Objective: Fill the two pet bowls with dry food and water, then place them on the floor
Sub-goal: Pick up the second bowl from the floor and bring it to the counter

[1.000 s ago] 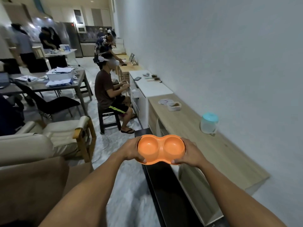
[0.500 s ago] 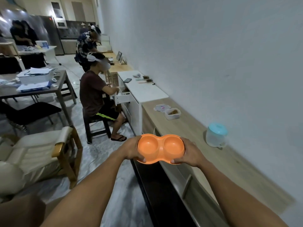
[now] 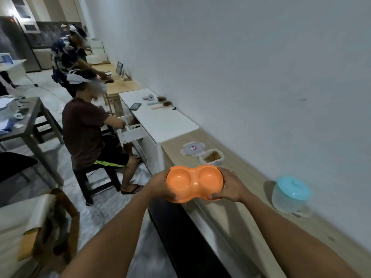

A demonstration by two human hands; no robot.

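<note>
left hand (image 3: 158, 187): grasps the left end of the bowl, with the fingers curled under it and the thumb at the rim.
right hand (image 3: 232, 187): grasps the right end in the same way; its fingertips show under the near edge.
bowl (image 3: 193, 183): orange, with two round wells joined in one piece. It is held level in the air between both hands, above the front edge of the counter. Both wells look empty.
armchair (image 3: 40, 227): cream cushions and a wooden arm, low at the left, on the floor (image 3: 112, 213).
counter (image 3: 251, 217): long, light wood, against the white wall (image 3: 241, 77). It runs from the lower right away to the cabinet.
jug (image 3: 291, 194): clear plastic with a teal lid on it. It stands on the counter to the right of the right hand, near the wall. I cannot tell how much is inside.
tub (image 3: 211, 157): clear and open, with brown dry food in it. It stands on the counter just beyond the bowl.
lid (image 3: 193, 148): lies flat on the counter, just beside the tub on its far side.
cabinet (image 3: 160, 121): white, next after the counter. A dark phone (image 3: 135, 106) and some small brushes lie on its top, and one drawer (image 3: 130, 133) is pulled out.
seated person (image 3: 86, 133): sits on a dark stool (image 3: 96, 177) with a headset on and with the hands in the drawer.
table (image 3: 26, 121): grey, at the left, with papers on it.
standing person (image 3: 66, 53): farther back, in a patterned shirt, bends over a wooden desk.
</note>
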